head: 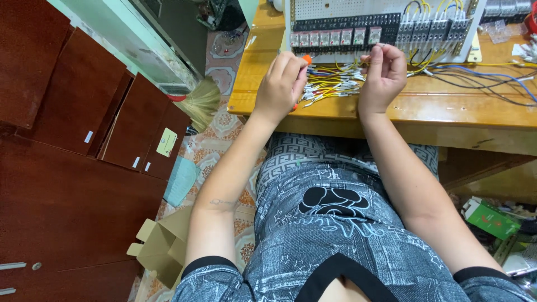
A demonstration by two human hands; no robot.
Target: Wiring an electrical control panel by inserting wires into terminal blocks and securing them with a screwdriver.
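Note:
My left hand (pixel 281 84) is closed around an orange-handled tool (pixel 306 59), likely a screwdriver, whose tip is hidden by the fingers. My right hand (pixel 383 72) pinches a thin yellow wire just below a white perforated panel (pixel 335 10). That panel carries a row of relays (pixel 333 38) and terminal blocks (pixel 430 31). Between both hands, a bundle of yellow and white wires (pixel 330 85) with ferrule ends lies on the wooden table (pixel 447 106).
Blue and black cables (pixel 481 78) trail right across the table. Dark wooden panels (pixel 84 112) lean at the left, a broom (pixel 198 100) beside them. A folded cardboard box (pixel 159 246) lies on the patterned floor. A green box (pixel 489 218) sits under the table at right.

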